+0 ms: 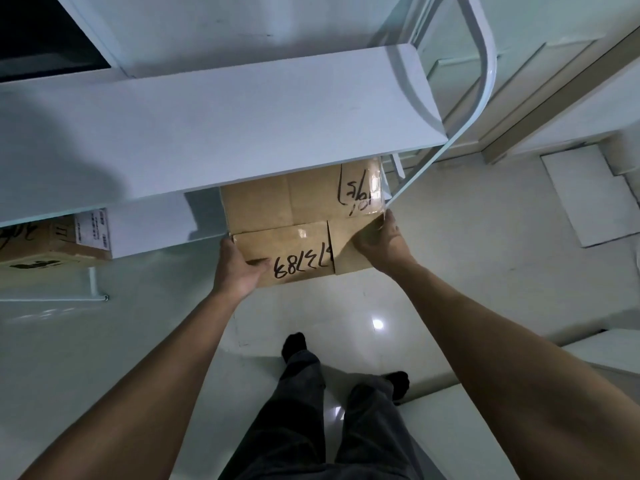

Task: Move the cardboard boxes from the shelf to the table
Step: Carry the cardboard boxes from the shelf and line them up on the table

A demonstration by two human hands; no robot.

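Observation:
A brown cardboard box (298, 216) with black handwritten numbers sticks halfway out from under the white upper shelf board (214, 133). My left hand (239, 268) grips its near left corner, thumb lying on top. My right hand (377, 240) clasps its near right corner. The far part of the box is hidden under the board. A second cardboard box (45, 244) with a white label sits on the lower shelf at the far left, partly covered by the board.
A white curved metal frame tube (485, 74) borders the shelf on the right. A white lower shelf panel (152, 230) lies left of the held box. My legs (329, 410) stand on the glossy pale floor (450, 278). A white flat panel (588, 195) lies at right.

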